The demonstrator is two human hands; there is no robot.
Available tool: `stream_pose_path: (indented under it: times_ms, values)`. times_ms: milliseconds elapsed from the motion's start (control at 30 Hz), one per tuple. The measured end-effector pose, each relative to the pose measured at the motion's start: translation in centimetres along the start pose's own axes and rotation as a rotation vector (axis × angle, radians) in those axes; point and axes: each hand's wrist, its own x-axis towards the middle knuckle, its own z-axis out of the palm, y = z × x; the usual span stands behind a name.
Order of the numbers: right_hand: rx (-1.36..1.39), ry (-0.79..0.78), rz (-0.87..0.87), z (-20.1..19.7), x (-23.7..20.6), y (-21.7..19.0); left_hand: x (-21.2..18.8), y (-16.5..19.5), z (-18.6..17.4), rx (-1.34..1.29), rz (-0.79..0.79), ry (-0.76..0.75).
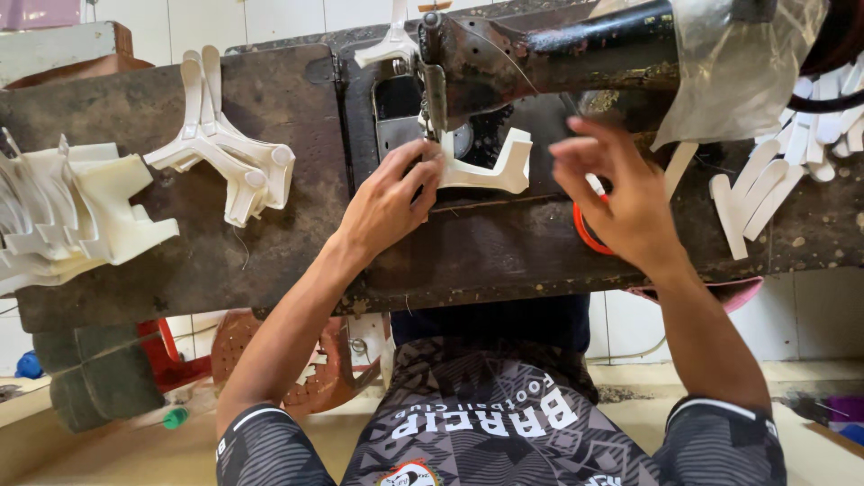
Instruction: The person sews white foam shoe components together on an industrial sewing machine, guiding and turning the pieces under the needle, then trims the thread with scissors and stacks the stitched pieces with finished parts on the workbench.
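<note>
The left hand (391, 193) is pressing the white piece (486, 166) flat under the needle (435, 90), its long side running rightward; the right hand (621, 193) is hovering open, holding nothing, just right of it.

Up top, white tiled wall (270, 18), pale and evenly lit. Across the middle, dark worn wooden desk (270, 243), scuffed and stained, front edge chipped. Below, sandy concrete floor (108, 450), dusty, scattered with bits. Under the desk at left, red plastic stool (171, 355) beside a round brown perforated stool seat (238, 342). Dark green folded foam blocks (94, 378) stacked at left, small green cap (175, 418) lying just beside them.
</note>
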Motion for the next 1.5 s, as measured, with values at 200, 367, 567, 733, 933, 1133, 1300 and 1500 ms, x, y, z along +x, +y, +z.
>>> stream_pose_path:
  times_ms: [200, 367, 567, 733, 933, 1133, 1300, 1500]
  values:
    - [-0.542, -0.026, 0.091, -2.0, -4.5, -1.0, 0.0, -0.6, 0.4, 0.035, -0.05, -0.027]
    - [-0.64, -0.042, 0.264, -1.8, -6.4, 0.5, 0.0, -0.8, 0.6, 0.078, -0.021, -0.021]
    - [-0.602, 0.013, 0.079, -3.1, -5.3, 1.9, 0.6, -1.8, 0.7, 0.106, -0.066, -0.03]
    - [-0.485, -0.115, 0.329, -2.8, -2.9, -2.2, 4.3, -6.7, 0.2, 0.245, -0.191, 0.139]
    - [-0.737, -0.504, 0.378, -0.3, 3.7, -4.3, 11.0, -12.6, 1.6, 0.479, -0.308, 0.203]
    - [-0.797, -0.584, 0.212, 0.5, 6.5, -2.7, 12.5, -11.8, 2.7, -0.211, -0.508, 0.415]
    - [-0.781, -0.635, 0.169, 1.2, 7.4, -1.3, 12.7, -11.1, 2.1, -0.218, -0.39, 0.549]
    - [-0.708, -0.399, 0.007, 1.3, 6.2, 0.5, 12.7, -10.7, 1.6, -0.257, -0.345, 0.658]
